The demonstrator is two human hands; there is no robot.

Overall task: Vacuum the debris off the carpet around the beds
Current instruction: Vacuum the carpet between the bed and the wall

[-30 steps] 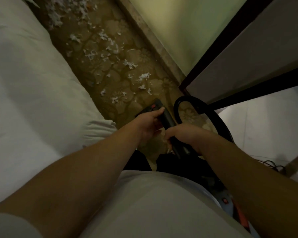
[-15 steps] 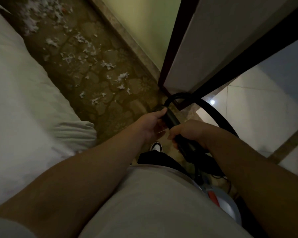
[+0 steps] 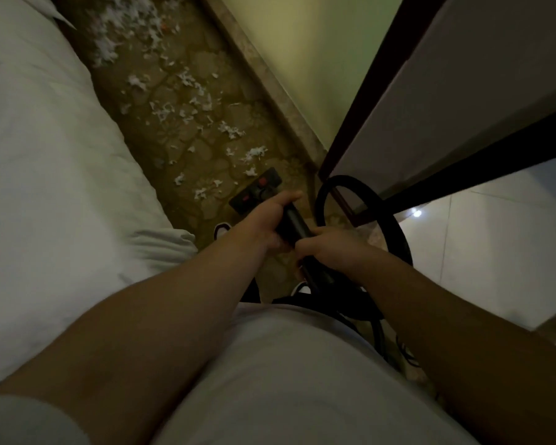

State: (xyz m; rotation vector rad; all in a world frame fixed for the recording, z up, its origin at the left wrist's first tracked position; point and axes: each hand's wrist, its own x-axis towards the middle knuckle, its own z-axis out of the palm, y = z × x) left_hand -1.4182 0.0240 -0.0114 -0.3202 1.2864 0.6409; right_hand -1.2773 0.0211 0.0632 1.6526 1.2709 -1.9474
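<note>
Both hands grip a black vacuum wand. My left hand is wrapped around its upper part, my right hand holds it just below. The wand's flat black floor head, with red pedals, rests on the patterned brown carpet right beyond my left hand. White paper shreds lie scattered on the carpet from the head up to the far end of the aisle. A black hose loops up to the right of my hands.
A bed with white bedding fills the left side. A pale wall with a stone skirting bounds the aisle on the right. A dark-framed door stands open at right, with glossy tile floor behind. My shoes are below my hands.
The floor head, hidden half a second ago, is again visible beyond my left hand, close to the nearest shreds. The view has swung back left. Both hands keep their grip.
</note>
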